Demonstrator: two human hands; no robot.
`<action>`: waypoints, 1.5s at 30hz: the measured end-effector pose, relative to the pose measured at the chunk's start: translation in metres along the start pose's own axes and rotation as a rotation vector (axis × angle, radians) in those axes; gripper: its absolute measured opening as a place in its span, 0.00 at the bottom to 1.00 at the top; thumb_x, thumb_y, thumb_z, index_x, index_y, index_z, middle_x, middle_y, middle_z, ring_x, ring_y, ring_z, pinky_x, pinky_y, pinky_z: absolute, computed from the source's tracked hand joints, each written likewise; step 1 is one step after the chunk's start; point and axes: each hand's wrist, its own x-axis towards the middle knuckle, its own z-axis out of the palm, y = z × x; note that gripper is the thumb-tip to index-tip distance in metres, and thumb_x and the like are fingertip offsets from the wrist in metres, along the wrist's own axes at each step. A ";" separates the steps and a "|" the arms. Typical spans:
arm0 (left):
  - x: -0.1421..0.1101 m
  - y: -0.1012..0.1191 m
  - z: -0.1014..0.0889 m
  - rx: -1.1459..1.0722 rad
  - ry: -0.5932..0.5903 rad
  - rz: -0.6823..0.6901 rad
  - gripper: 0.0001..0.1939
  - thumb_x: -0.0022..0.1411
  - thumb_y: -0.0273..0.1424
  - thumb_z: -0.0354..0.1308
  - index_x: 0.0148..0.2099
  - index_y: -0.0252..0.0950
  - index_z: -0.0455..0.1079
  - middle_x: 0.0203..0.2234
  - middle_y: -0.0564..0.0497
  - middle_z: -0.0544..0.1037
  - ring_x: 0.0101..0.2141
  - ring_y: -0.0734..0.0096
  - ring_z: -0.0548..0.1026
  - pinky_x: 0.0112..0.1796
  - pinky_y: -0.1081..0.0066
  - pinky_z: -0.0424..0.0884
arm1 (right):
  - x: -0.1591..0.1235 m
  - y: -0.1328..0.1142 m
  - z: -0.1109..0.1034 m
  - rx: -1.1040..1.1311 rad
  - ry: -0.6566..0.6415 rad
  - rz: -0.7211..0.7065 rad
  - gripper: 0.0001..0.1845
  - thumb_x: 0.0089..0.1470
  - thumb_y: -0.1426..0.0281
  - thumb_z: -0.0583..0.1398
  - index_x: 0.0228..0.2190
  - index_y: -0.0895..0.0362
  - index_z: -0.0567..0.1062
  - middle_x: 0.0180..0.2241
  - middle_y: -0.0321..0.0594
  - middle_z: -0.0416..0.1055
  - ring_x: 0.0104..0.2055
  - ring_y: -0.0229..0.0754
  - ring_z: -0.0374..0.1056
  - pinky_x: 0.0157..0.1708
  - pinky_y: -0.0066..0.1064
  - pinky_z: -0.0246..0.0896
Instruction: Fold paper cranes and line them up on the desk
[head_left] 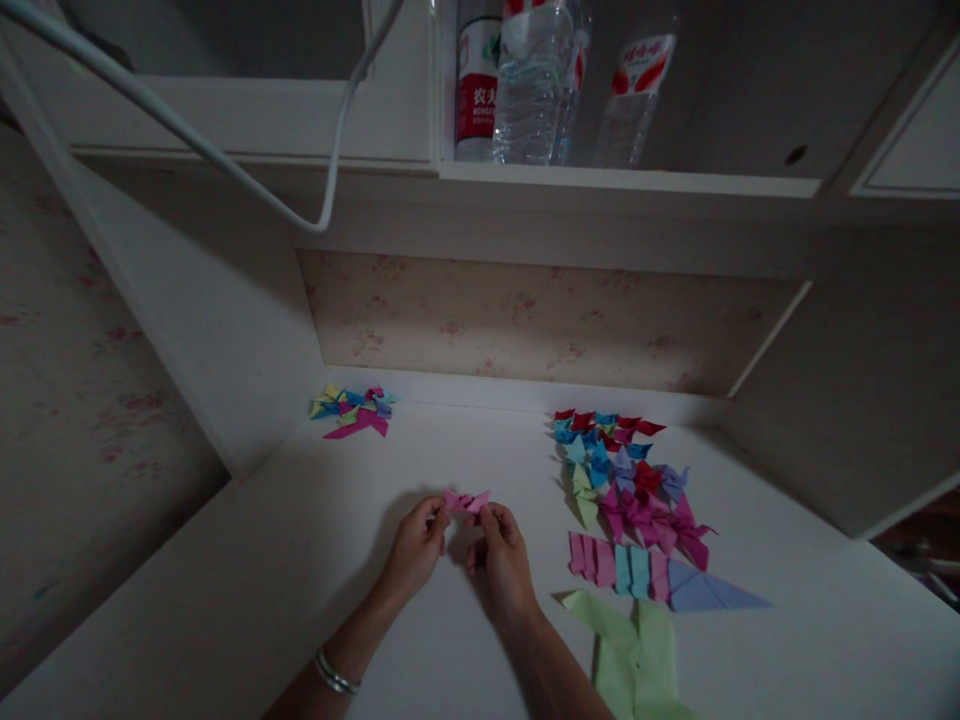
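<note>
A small pink folded-paper piece (466, 502) is held up a little above the white desktop, stretched between my two hands. Its left end is pinched by my left hand (417, 545), which has a silver bangle at the wrist. My right hand (504, 560) pinches the right end between thumb and finger. Nearest on the right lies a row of pink and teal folded strips (600, 562), ending in a lilac pointed paper (712, 588). Closer to me is a larger light green folded paper (645, 655), partly cut off by the frame's lower edge.
Several colourful folded papers (619, 470) lie in rows at the back right. A smaller pile (356, 408) sits at the back left. Overhead, a shelf (630, 180) holds plastic bottles (529, 95), and a white cable (225, 170) hangs at upper left. Side panels flank the desk.
</note>
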 end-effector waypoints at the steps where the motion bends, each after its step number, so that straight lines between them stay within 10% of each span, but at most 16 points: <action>1: 0.000 0.002 -0.001 0.018 0.007 0.006 0.22 0.60 0.49 0.50 0.37 0.33 0.67 0.22 0.55 0.68 0.17 0.78 0.62 0.18 0.77 0.56 | 0.000 0.001 0.000 0.000 -0.017 0.011 0.22 0.45 0.51 0.64 0.31 0.56 0.67 0.27 0.33 0.70 0.12 0.30 0.60 0.11 0.22 0.50; 45: -0.004 0.012 0.000 0.007 0.041 -0.038 0.21 0.57 0.47 0.54 0.39 0.32 0.72 0.14 0.57 0.66 0.16 0.76 0.62 0.18 0.76 0.54 | 0.001 -0.003 -0.003 0.007 -0.025 -0.061 0.20 0.48 0.52 0.63 0.27 0.56 0.69 0.21 0.30 0.65 0.14 0.28 0.51 0.13 0.22 0.44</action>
